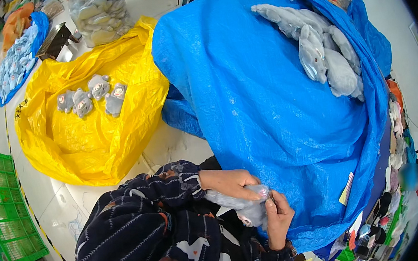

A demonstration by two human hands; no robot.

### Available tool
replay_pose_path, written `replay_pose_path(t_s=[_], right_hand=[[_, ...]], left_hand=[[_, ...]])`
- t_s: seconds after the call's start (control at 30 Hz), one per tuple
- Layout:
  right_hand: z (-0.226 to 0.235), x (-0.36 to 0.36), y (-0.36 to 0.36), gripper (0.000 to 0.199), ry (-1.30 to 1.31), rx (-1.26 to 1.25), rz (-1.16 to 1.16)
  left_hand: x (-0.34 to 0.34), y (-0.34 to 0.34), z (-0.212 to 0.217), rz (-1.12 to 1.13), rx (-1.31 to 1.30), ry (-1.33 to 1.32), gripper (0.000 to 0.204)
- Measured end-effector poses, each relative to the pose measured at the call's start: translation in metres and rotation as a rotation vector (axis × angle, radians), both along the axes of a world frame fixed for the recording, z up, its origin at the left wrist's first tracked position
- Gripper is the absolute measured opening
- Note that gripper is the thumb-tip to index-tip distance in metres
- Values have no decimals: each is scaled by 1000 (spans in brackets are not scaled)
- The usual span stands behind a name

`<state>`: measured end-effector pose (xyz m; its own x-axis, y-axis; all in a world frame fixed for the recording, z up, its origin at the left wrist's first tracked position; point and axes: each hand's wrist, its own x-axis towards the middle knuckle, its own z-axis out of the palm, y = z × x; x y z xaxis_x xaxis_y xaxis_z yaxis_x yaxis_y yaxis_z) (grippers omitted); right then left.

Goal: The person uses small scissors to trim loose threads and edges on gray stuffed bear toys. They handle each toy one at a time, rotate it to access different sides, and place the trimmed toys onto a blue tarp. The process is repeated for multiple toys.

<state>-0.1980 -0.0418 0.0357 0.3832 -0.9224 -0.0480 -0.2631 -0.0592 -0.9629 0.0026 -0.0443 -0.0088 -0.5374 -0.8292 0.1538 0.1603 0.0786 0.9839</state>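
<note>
A small grey plush toy point(250, 210) with a pinkish patch is held close in front of my body, over the near edge of the blue sheet. My left hand point(232, 184) is closed on its upper part, the thumb pressing down on the fur. At the toy's right end, my right hand point(279, 217) is closed in a pinch, thumb and forefinger together at the fur. Whether anything thin is also between those fingertips is too small to tell. Part of the toy's underside is hidden by my hands and sleeves.
The blue sheet point(245, 84) bears several grey plush pieces point(340, 70) at its far right. Left of it, a yellow sack point(103, 164) holds several small grey plush toys point(81, 103). A green crate point(7, 207) stands at far left; a clear bag of plush pieces point(99, 16) stands behind.
</note>
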Motion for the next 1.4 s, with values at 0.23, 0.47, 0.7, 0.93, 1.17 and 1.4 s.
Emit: replay_pose_path(t_s=[0.23, 0.47, 0.7, 0.93, 1.17, 1.4], right_hand=[[13, 1, -1, 29, 499, -726, 232], [2, 7, 6, 28, -107, -161, -9], [14, -9, -1, 22, -118, 32, -239], [9, 11, 2, 23, 48, -392, -10], [-1, 14, -1, 17, 168, -508, 56], [-24, 7, -4, 19, 89, -254, -399]], left_hand=[[5, 9, -2, -39, -76, -65, 32], [-20, 23, 1, -89, -53, -197, 26], [1, 16, 21, 143, 9, -195, 21], [0, 17, 28, 113, -7, -246, 20], [-9, 20, 25, 167, -230, -358, 18], [-17, 27, 24, 378, -150, -275, 14]])
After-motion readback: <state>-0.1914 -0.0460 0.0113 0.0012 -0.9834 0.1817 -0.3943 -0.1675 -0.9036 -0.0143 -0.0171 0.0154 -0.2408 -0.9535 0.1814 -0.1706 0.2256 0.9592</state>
